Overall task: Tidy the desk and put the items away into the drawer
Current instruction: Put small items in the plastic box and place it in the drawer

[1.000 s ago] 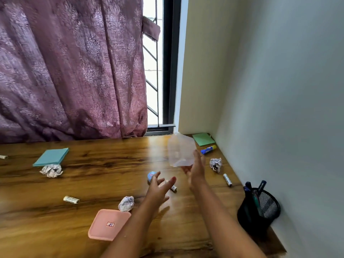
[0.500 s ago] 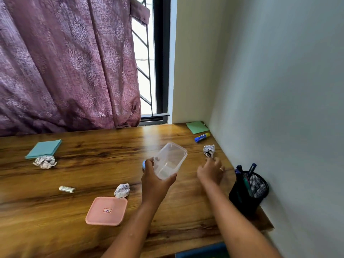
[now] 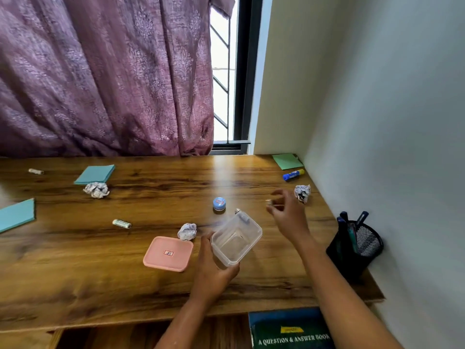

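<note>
Desk (image 3: 75, 273) is littered with small stuff; the left hand (image 3: 214, 270) has its fingers wrapped round a clear tub (image 3: 236, 238), held over the wood and tipped toward the right hand (image 3: 289, 212), whose fingers pinch some small pale thing (image 3: 269, 202) too blurry to name. I'd bring that piece right over the tub's mouth before letting go, keeping the tub steady. The book (image 3: 289, 331) below the desk edge says "A QUESTION & ANSWER BOOK", while the red label on the pink lid (image 3: 168, 253) and the one on the blue jar (image 3: 219, 204) are too small to make out.
</note>
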The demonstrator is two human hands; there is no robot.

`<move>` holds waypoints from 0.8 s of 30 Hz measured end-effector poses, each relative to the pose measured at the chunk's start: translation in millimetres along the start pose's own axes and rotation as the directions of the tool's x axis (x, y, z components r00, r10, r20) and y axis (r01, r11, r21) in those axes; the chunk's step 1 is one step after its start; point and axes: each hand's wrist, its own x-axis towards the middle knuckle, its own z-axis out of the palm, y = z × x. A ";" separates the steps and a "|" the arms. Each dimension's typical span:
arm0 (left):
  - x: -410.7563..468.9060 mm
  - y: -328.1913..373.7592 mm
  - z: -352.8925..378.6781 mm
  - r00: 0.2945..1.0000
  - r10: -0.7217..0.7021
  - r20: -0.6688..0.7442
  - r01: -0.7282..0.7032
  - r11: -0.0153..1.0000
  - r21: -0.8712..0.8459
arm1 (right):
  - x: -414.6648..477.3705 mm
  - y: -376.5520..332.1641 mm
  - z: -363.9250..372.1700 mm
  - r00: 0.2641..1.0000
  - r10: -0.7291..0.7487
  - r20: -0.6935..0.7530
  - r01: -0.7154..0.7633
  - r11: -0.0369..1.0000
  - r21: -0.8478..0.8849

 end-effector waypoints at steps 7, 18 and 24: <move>-6.1 -0.9 0.7 0.998 0.053 -0.031 -0.053 0.999 -0.004 | -49.8 -45.4 40.5 0.721 -0.247 0.647 0.600 0.690 -0.405; -7.9 -4.7 1.5 0.991 0.133 0.005 -0.133 0.987 0.094 | -41.5 -40.7 57.1 0.618 0.010 0.786 0.624 0.602 -0.498; -3.9 -13.1 4.1 0.989 0.129 -0.077 -0.117 0.983 0.143 | -15.5 -63.6 -4.7 0.768 -0.063 0.637 0.061 0.998 0.026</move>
